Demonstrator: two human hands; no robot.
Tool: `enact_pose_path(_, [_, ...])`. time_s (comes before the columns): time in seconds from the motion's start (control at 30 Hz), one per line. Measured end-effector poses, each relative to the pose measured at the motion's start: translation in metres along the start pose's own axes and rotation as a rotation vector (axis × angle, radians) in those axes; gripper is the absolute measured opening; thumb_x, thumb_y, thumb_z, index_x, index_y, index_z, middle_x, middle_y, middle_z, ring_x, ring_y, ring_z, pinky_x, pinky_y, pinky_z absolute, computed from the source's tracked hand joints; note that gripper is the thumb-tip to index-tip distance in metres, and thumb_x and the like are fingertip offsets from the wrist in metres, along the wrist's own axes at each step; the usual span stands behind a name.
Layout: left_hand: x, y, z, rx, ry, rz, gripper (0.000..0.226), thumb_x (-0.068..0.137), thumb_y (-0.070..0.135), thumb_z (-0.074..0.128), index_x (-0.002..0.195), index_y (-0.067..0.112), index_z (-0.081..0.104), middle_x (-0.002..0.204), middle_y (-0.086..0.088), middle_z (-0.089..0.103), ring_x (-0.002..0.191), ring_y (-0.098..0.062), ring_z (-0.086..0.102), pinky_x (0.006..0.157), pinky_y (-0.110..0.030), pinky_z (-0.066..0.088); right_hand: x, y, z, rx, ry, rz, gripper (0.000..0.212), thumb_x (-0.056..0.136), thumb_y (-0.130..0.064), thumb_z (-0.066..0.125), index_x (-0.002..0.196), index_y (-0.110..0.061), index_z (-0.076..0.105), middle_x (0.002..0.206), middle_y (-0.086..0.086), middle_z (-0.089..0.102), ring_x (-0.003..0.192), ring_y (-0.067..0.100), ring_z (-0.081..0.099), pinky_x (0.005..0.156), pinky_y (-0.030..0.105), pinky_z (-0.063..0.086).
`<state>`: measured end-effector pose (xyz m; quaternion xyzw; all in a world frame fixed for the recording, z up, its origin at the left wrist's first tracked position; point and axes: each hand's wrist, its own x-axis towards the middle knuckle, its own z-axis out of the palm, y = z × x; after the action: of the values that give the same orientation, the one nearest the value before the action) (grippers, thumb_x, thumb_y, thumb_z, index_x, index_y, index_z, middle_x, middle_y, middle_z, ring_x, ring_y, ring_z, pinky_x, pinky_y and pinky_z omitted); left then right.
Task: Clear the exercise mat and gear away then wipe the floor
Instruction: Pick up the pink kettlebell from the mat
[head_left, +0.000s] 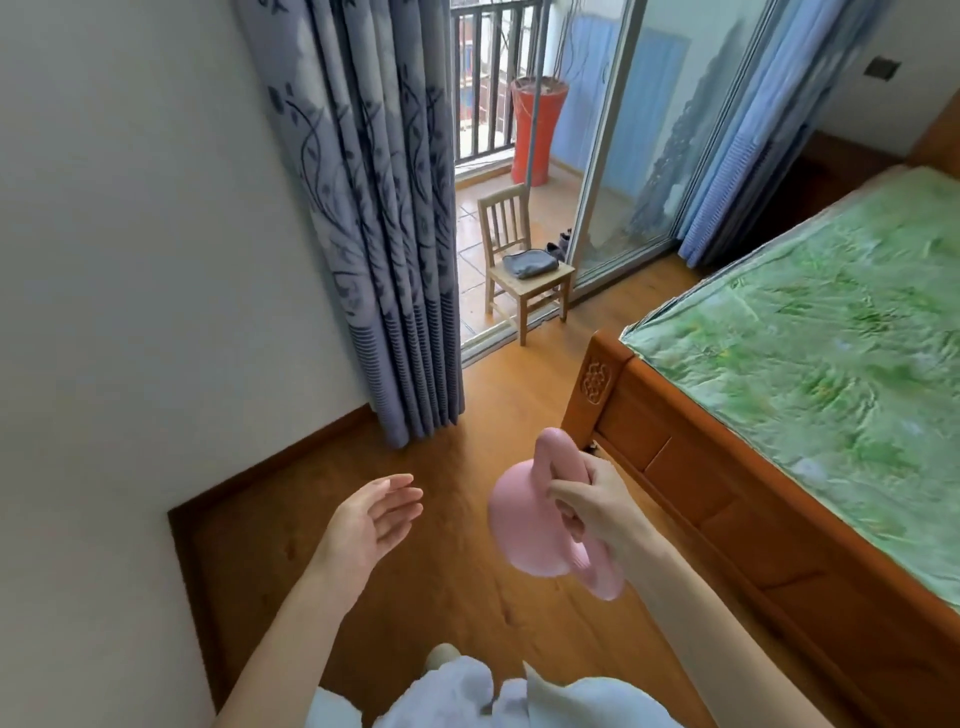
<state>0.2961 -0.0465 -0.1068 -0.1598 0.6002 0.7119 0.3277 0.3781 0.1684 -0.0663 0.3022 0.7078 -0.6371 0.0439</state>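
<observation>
A pink kettlebell (524, 525) hangs in the air above the wooden floor (452, 587), tilted on its side. My right hand (597, 501) grips its handle from the right. To the left of the kettlebell, my left hand (376, 514) is held out with straight fingers, palm facing the kettlebell and apart from it. No exercise mat shows in this view.
A wooden bed (691, 467) with a green cover fills the right side. A white wall (130, 312) with a brown skirting board runs along the left. Grey-blue curtains (384, 234) hang ahead. A small wooden chair (524, 270) with a grey cloth stands in the balcony doorway.
</observation>
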Motion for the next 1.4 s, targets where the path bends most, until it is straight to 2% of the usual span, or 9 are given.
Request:
enact_pose_path(0.2, [0.078, 0.070, 0.016, 0.065, -0.044, -0.011, 0.027, 0.100, 0.022, 0.038, 0.105, 0.015, 0.063, 0.108, -0.007, 0.066, 0.104, -0.021, 0.062, 0.100, -0.037, 0.042, 0.071, -0.041, 0.011, 0.111, 0.152, 0.003, 0.008, 0.073, -0.005, 0.055, 0.076, -0.012, 0.052, 0.062, 0.004, 0.041, 0.058, 0.019, 0.040, 0.052, 0.026, 0.032])
enact_pose_path(0.53, [0.218, 0.148, 0.080, 0.016, -0.121, -0.058, 0.023, 0.098, 0.020, 0.041, 0.100, 0.012, 0.063, 0.104, -0.011, 0.067, 0.101, -0.025, 0.061, 0.094, -0.037, 0.043, 0.206, -0.082, -0.016, 0.164, 0.222, 0.074, 0.011, 0.077, 0.007, 0.048, 0.076, -0.003, 0.051, 0.052, 0.005, 0.040, 0.040, 0.010, 0.039, 0.040, 0.021, 0.032])
enact_pose_path(0.67, [0.283, 0.185, 0.134, 0.091, -0.190, -0.034, 0.024, 0.098, 0.019, 0.040, 0.101, 0.011, 0.062, 0.104, -0.011, 0.066, 0.100, -0.024, 0.061, 0.080, -0.031, 0.047, 0.272, -0.106, -0.052, 0.183, 0.241, 0.083, 0.011, 0.079, 0.007, 0.047, 0.076, -0.002, 0.052, 0.050, 0.005, 0.041, 0.038, 0.011, 0.037, 0.040, 0.021, 0.032])
enact_pose_path(0.77, [0.322, 0.215, 0.175, 0.147, -0.253, -0.004, 0.026, 0.099, 0.019, 0.035, 0.101, 0.012, 0.061, 0.104, -0.010, 0.065, 0.099, -0.024, 0.060, 0.081, -0.030, 0.046, 0.318, -0.126, -0.080, 0.178, 0.284, 0.088, 0.013, 0.079, 0.006, 0.048, 0.075, -0.004, 0.054, 0.049, 0.003, 0.042, 0.037, 0.010, 0.039, 0.041, 0.022, 0.034])
enact_pose_path(0.9, [0.374, 0.252, 0.225, 0.194, -0.285, -0.019, 0.025, 0.098, 0.021, 0.039, 0.101, 0.014, 0.063, 0.101, -0.006, 0.066, 0.098, -0.023, 0.060, 0.085, -0.030, 0.044, 0.375, -0.154, -0.114, 0.198, 0.378, 0.107, 0.014, 0.077, 0.005, 0.048, 0.070, -0.007, 0.050, 0.044, 0.000, 0.040, 0.037, 0.012, 0.036, 0.040, 0.023, 0.032])
enact_pose_path(1.1, [0.451, 0.295, 0.293, 0.198, -0.321, -0.066, 0.024, 0.097, 0.019, 0.042, 0.105, 0.009, 0.062, 0.100, -0.008, 0.066, 0.091, -0.021, 0.060, 0.080, -0.029, 0.045, 0.455, -0.189, -0.154, 0.231, 0.455, 0.103, 0.012, 0.076, 0.004, 0.048, 0.073, -0.008, 0.051, 0.039, -0.003, 0.040, 0.034, 0.013, 0.034, 0.038, 0.022, 0.031])
enact_pose_path(1.27, [0.529, 0.338, 0.349, 0.210, -0.370, -0.048, 0.022, 0.094, 0.016, 0.043, 0.102, 0.009, 0.062, 0.089, -0.005, 0.067, 0.082, -0.018, 0.060, 0.075, -0.027, 0.045, 0.540, -0.209, -0.178, 0.212, 0.508, 0.137, 0.014, 0.077, -0.002, 0.051, 0.089, -0.005, 0.057, 0.041, -0.003, 0.045, 0.037, 0.013, 0.040, 0.043, 0.026, 0.037])
enact_pose_path(1.4, [0.593, 0.384, 0.391, 0.252, -0.441, -0.042, 0.023, 0.093, 0.013, 0.042, 0.096, 0.009, 0.064, 0.082, -0.003, 0.070, 0.080, -0.018, 0.060, 0.077, -0.029, 0.043, 0.610, -0.229, -0.194, 0.220, 0.574, 0.161, 0.017, 0.076, -0.007, 0.054, 0.093, -0.010, 0.058, 0.044, -0.003, 0.048, 0.039, 0.013, 0.043, 0.051, 0.028, 0.040])
